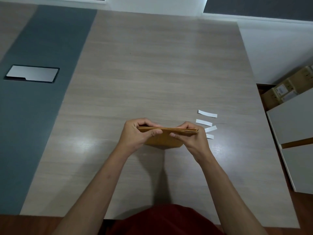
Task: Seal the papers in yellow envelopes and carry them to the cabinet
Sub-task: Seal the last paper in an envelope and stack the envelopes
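Both hands hold a stack of yellow envelopes [166,139] just above the table [152,65], near its front edge. The left hand [135,134] pinches the left end, the right hand [191,138] pinches the right end. Four white strips [207,114] lie just beside the right hand.

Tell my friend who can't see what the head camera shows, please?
Two hands, left and right, hold a stack of yellow envelopes upright on a wooden table. Four white strips lie just to the right of it.
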Action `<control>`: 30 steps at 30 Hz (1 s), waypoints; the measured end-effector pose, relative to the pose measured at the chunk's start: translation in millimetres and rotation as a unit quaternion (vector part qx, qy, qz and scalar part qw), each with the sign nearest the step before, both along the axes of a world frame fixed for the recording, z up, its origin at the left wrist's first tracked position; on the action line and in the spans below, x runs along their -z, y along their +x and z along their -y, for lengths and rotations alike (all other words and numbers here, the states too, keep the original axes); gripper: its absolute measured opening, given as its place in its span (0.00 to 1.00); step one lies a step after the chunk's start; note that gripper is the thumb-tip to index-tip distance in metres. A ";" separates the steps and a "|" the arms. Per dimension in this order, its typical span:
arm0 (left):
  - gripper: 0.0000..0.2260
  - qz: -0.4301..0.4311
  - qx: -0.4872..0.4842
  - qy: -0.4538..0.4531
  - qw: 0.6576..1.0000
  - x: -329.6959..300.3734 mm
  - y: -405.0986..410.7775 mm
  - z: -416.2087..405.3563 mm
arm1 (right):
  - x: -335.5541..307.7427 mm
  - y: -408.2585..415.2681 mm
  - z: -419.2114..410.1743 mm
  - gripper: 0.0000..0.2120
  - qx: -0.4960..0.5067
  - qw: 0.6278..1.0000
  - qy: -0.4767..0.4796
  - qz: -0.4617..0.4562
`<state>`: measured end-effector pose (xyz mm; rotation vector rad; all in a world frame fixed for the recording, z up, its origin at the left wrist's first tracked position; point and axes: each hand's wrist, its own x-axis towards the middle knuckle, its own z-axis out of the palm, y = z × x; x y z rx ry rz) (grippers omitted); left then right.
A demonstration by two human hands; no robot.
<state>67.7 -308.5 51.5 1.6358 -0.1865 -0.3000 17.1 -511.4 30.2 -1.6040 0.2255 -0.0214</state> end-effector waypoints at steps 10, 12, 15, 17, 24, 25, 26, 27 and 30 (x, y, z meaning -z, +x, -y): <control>0.11 -0.021 0.001 0.011 1.000 3.9 5.5 1.3 | -1.0 4.3 -2.2 0.14 0.017 1.000 0.010 0.007; 0.13 -0.035 0.002 0.024 0.999 6.7 2.6 1.5 | -1.9 3.1 -2.3 0.14 0.012 1.000 0.009 0.005; 0.13 -0.040 -0.028 0.057 0.997 10.9 -0.3 6.2 | -3.6 0.9 -2.1 0.14 0.009 1.000 0.011 -0.001; 0.11 -0.038 -0.038 0.057 0.997 12.2 0.2 8.9 | -4.4 -1.9 0.3 0.14 0.016 0.999 0.037 -0.007; 0.11 -0.038 -0.028 0.034 0.998 13.3 4.2 11.4 | -3.0 -3.3 3.1 0.10 0.054 0.993 0.103 -0.021; 0.11 -0.037 -0.028 0.033 0.998 13.9 4.5 11.2 | -3.5 -1.8 3.0 0.08 0.053 0.993 0.105 -0.020; 0.10 -0.035 -0.028 0.028 0.999 14.5 4.0 11.6 | -4.3 -1.0 3.8 0.07 0.056 0.993 0.102 -0.020; 0.10 -0.035 -0.031 0.021 0.999 14.2 3.0 12.4 | -5.2 -1.1 4.9 0.06 0.059 0.993 0.099 -0.019; 0.10 -0.043 -0.044 0.007 0.998 15.0 3.3 13.3 | -4.4 -4.7 6.0 0.09 0.045 0.996 0.070 -0.032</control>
